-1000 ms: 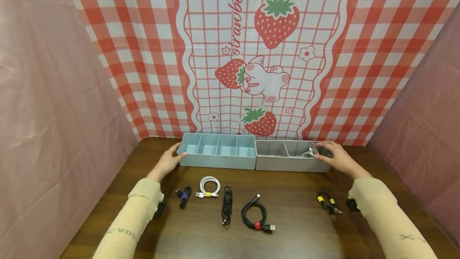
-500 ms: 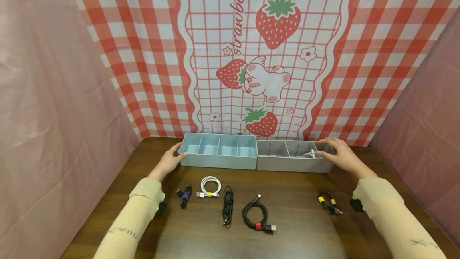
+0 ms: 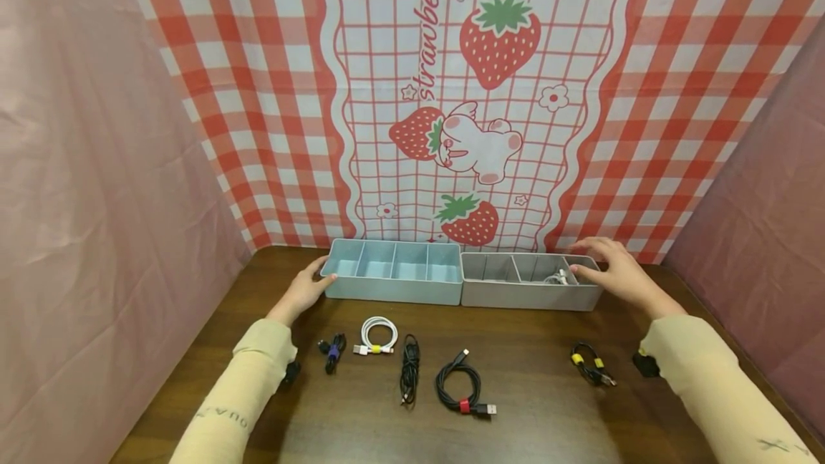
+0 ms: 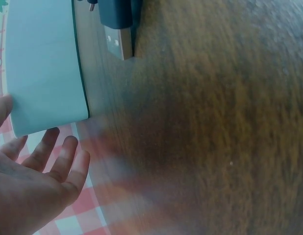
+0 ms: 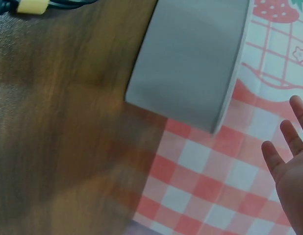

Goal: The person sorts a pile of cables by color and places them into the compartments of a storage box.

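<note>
In the head view, my left hand (image 3: 304, 291) is at the left end of a light-blue divided box (image 3: 392, 289). The left wrist view has its thumb by the rim and its relaxed fingers (image 4: 64, 159) close against the box's end wall. My right hand (image 3: 621, 274) is over the right end of a grey divided box (image 3: 530, 296), fingers spread. From the right wrist, those fingers (image 5: 291, 137) appear apart from the grey box's wall. A white cable (image 3: 558, 278) lies in one grey compartment.
Along the table lie a black cable with a purple tie (image 3: 332, 354), a white coiled cable (image 3: 380, 321), a black bundled cable (image 3: 409, 371), a black cable with a red tie (image 3: 441, 387) and a short yellow-tied cable (image 3: 586, 364). A checked cloth (image 3: 283, 127) hangs behind.
My right hand has come up off the grey box's right end and shifted to the right. The left hand stays by the blue box, and both boxes keep their places.
</note>
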A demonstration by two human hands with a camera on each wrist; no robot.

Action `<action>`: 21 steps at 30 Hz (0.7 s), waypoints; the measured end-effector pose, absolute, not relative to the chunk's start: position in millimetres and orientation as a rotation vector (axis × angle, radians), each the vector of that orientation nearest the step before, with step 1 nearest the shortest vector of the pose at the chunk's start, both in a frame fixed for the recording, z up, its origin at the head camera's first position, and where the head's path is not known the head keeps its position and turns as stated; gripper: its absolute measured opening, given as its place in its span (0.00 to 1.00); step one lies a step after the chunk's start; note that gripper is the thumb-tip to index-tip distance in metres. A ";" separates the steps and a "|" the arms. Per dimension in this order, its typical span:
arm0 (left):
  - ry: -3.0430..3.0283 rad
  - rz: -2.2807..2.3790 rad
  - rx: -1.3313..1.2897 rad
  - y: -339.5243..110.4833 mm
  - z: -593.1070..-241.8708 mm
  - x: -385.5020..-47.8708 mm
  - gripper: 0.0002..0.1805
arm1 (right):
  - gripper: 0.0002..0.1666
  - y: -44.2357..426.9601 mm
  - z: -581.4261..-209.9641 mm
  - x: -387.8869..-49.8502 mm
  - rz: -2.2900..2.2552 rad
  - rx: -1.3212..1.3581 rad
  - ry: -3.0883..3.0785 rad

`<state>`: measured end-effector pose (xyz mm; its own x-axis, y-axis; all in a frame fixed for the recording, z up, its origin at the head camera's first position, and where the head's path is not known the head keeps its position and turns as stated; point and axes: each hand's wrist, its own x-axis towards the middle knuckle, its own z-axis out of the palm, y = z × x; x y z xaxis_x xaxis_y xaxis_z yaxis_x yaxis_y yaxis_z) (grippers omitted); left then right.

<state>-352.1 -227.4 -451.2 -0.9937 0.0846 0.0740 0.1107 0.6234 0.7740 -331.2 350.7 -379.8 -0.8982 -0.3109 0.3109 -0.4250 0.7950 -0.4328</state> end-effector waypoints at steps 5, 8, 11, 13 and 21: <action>-2.805 -1.341 -0.166 -227.3 -451.0 -351.6 0.34 | 0.28 344.7 -370.0 -328.2 0.714 0.565 -2.739; -2.806 -1.328 -0.164 -227.2 -450.6 -351.7 0.33 | 0.28 341.1 -366.5 -328.2 0.694 0.572 -2.711; -2.804 -1.322 -0.167 -227.1 -450.7 -352.1 0.33 | 0.26 337.4 -363.3 -328.1 0.684 0.588 -2.685; -2.804 -1.327 -0.171 -227.2 -450.8 -352.3 0.33 | 0.26 334.6 -360.7 -327.6 0.699 0.592 -2.675; -2.804 -1.329 -0.167 -228.3 -453.2 -354.9 0.34 | 0.28 321.4 -349.1 -324.5 0.736 0.546 -2.664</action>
